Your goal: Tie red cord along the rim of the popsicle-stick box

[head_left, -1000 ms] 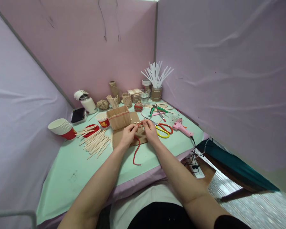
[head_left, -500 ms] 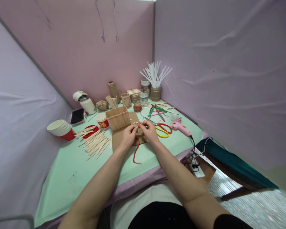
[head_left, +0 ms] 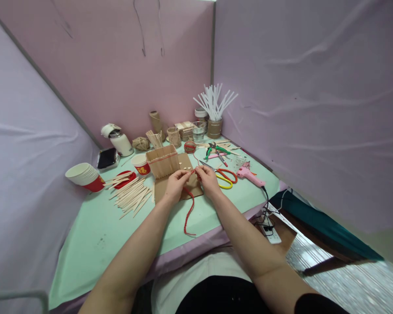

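Both hands pinch a length of red yarn [head_left: 190,209] above a brown cardboard sheet [head_left: 165,190]. My left hand [head_left: 177,185] is closed on the yarn with its fingertips, and my right hand [head_left: 208,178] grips it just to the right. A braided-looking tail hangs below my left hand and trails toward the table's front edge. From my right hand, a thin strand runs back to a red yarn ball [head_left: 190,147]. Behind my left hand, an open box made of craft sticks [head_left: 163,161] with a red line near its rim stands on the cardboard.
Scissors [head_left: 227,175] lie right of my hands, then a pink glue gun [head_left: 250,175] with its cord over the edge. Green-handled pliers [head_left: 212,150] lie behind. Loose sticks [head_left: 132,198], a paper cup [head_left: 140,165] and stacked cups [head_left: 85,176] stand left; jars line the back.
My right hand has shifted slightly right, leaving a small gap between the fingertips. The red tail hangs longer and reaches nearer the front edge. Both hands stay closed on the yarn.
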{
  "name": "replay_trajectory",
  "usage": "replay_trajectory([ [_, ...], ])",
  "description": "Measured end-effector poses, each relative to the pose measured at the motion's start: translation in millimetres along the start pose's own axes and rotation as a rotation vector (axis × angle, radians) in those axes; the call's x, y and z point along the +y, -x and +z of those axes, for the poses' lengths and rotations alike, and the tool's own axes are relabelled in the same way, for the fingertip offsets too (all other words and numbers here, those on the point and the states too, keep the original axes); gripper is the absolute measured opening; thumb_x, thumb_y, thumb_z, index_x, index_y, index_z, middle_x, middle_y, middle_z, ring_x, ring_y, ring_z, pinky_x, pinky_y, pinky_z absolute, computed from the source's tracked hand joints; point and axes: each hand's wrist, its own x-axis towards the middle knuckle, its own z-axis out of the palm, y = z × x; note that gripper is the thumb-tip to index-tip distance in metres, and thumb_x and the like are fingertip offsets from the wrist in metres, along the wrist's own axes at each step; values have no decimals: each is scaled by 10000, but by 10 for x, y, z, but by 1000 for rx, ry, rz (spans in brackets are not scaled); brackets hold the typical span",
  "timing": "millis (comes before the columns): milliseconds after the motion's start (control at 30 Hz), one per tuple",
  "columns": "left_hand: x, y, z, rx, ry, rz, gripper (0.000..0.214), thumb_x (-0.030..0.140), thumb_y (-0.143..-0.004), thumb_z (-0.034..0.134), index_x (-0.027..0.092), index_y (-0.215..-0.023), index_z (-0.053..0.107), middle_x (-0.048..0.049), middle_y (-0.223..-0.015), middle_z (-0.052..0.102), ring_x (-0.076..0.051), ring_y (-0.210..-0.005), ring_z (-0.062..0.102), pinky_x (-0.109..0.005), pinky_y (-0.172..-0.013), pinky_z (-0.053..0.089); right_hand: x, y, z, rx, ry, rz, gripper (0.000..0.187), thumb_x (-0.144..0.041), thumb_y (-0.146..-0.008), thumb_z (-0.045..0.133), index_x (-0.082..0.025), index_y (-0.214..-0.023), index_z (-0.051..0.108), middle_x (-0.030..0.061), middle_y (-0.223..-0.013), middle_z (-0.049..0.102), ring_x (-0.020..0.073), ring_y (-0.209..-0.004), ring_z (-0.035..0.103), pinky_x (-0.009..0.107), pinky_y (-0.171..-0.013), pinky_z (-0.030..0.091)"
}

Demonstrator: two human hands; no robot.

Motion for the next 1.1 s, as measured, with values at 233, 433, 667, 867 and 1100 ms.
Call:
replay_trajectory([
  [233, -6, -12, -28, -84, 114, -104, 308, 384, -604, 723, 126, -753, 645, 45, -530, 448, -26, -423, 288, -201, -409, 168, -22, 7, 8, 13, 3, -4, 284, -454, -706, 600, -180, -650, 551, -44, -560, 478, 85, -516, 394, 217, -510, 330],
  [433, -4, -13, -46, -6, 21, -49, 296, 381, -605, 721, 141, -777, 696, 29, -541, 518, -39, -444, 305, -205, -431, 189, -52, 18, 17, -1, 60, -33, 269, -449, -706, 595, -189, -644, 572, -51, -515, 465, 100, -524, 421, 229, -532, 335],
  [667, 12, -14, -37, 18, -20, -26, 292, 376, -603, 712, 145, -782, 712, -37, -711, 663, -85, -536, 451, -215, -502, 306, -72, 46, 23, 10, 146, -117, 259, -441, -750, 554, -186, -713, 577, -29, -591, 520, 123, -602, 487, 246, -584, 385],
  [867, -39, -49, -33, 157, -42, -13, 332, 407, -603, 689, 127, -779, 711, -34, -633, 640, -112, -577, 497, -231, -550, 363, -155, 157, 49, 86, 422, -443, 141, -332, -798, 549, -197, -818, 582, 28, -850, 551, 132, -711, 503, 269, -650, 426],
  [1100, -6, -1, -17, 130, -148, 52, 262, 341, -657, 628, 136, -798, 710, -55, -765, 677, -147, -697, 562, -254, -665, 417, -140, 160, 50, 5, 523, -508, 114, -276, -834, 509, -209, -818, 600, 37, -837, 556, 166, -810, 524, 301, -703, 443],
])
